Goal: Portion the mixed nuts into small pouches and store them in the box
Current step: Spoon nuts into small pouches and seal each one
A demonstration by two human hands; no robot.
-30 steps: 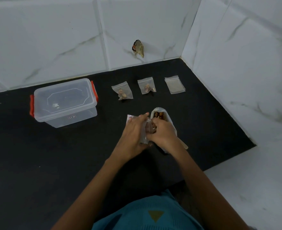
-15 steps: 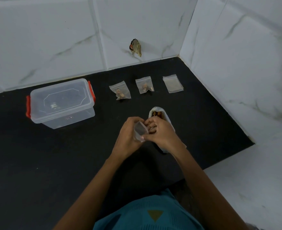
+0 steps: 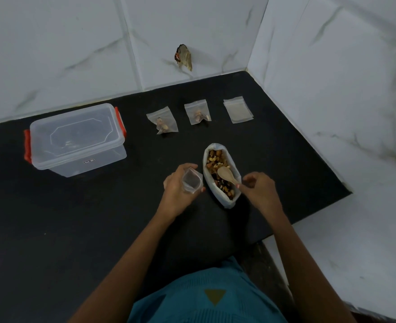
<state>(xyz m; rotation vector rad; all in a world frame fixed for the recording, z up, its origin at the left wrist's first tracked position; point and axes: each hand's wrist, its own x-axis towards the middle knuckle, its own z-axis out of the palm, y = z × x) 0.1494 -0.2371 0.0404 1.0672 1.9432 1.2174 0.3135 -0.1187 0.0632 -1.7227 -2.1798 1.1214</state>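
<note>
Counter [image 3: 145, 155] gap between box [image 3: 75, 141] and bag [image 3: 228, 202], pouches [image 3: 197, 112] beyond

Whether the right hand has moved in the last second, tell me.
Yes: the right hand moved rightward, from over the nut bag to its right edge.

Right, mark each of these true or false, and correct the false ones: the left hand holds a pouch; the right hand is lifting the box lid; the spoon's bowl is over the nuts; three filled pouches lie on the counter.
1. The left hand holds a small clear pouch. True.
2. The right hand is lifting the lid off the box. False: it pinches the handle of the wooden spoon at the bag of mixed nuts; the lid is on.
3. The spoon's bowl is over the nuts in the bag. True.
4. Three filled pouches lie on the counter. False: only the left pouch and the middle pouch hold nuts; the empty stack lies flat.
</note>
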